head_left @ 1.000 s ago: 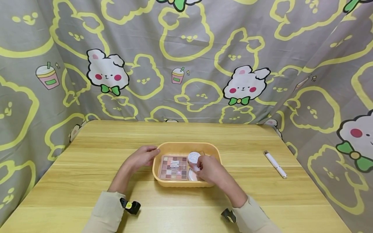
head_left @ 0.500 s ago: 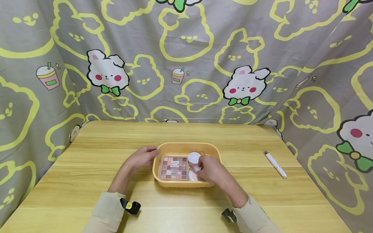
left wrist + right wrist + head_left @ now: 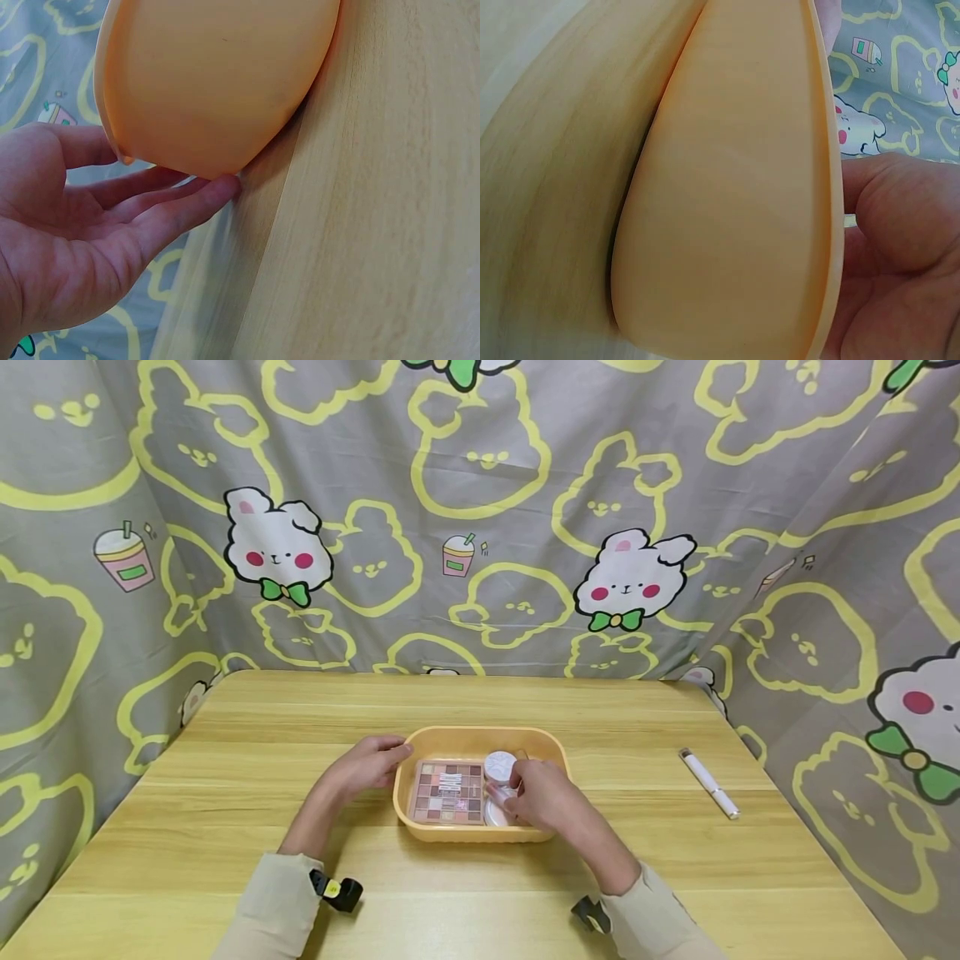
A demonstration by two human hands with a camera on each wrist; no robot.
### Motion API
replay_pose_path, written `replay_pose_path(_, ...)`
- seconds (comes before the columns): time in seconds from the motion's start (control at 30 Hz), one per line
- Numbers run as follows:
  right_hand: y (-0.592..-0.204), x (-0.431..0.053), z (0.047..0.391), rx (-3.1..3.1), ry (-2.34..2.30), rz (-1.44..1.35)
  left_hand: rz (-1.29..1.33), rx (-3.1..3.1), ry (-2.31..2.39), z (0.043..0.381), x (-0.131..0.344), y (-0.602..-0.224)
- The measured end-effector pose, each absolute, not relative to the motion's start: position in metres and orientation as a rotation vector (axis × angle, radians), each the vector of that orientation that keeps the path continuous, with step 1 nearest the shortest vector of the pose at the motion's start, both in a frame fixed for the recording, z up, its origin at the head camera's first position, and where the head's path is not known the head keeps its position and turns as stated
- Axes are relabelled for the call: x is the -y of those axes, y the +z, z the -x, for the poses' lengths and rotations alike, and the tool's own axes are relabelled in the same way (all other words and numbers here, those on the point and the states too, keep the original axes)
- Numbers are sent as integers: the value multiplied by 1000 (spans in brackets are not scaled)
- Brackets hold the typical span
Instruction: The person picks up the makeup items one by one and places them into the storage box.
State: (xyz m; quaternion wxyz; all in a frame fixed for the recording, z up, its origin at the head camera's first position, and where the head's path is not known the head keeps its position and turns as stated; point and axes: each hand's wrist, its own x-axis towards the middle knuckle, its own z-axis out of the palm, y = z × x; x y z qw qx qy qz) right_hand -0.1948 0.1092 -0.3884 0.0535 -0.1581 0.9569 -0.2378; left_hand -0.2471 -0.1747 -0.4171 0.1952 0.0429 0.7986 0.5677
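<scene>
An orange plastic basket (image 3: 483, 834) stands on the wooden table, holding an eyeshadow palette (image 3: 448, 793), a round white jar (image 3: 499, 767) and a flat round white compact (image 3: 495, 812). My left hand (image 3: 367, 763) grips the basket's left end; in the left wrist view its thumb is over the rim and its fingers lie against the outer wall. My right hand (image 3: 546, 795) reaches into the basket's right side, fingers curled and pinching a small slim pinkish item (image 3: 498, 792) above the compact. In the right wrist view, the basket wall hides the fingertips.
A white pen-like stick (image 3: 708, 783) with a grey end lies on the table (image 3: 645, 860) to the right. Something brownish (image 3: 521, 755) shows behind the right hand in the basket. A grey patterned curtain (image 3: 517, 543) encloses the table's back and sides.
The slim pinkish item at my right fingertips has shifted slightly over the compact. My left hand and the basket have stayed in place.
</scene>
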Motion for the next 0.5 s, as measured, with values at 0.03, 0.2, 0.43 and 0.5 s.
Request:
replay_pose_path(0.03, -388, -109, 195, -2907, -725, 480, -119, -2238, 1590, 247, 175, -417)
replay_pose_path(0.2, -388, -110, 195, -2914, -726, 477, -124, -2241, 1588, 248, 175, -417)
replay_pose_path(0.43, -389, -110, 195, -2903, -727, 466, -137, -2244, 1582, 248, 175, -417)
replay_pose_path(0.5, -388, -109, 195, -2901, -724, 462, -137, -2240, 1586, 248, 175, -417)
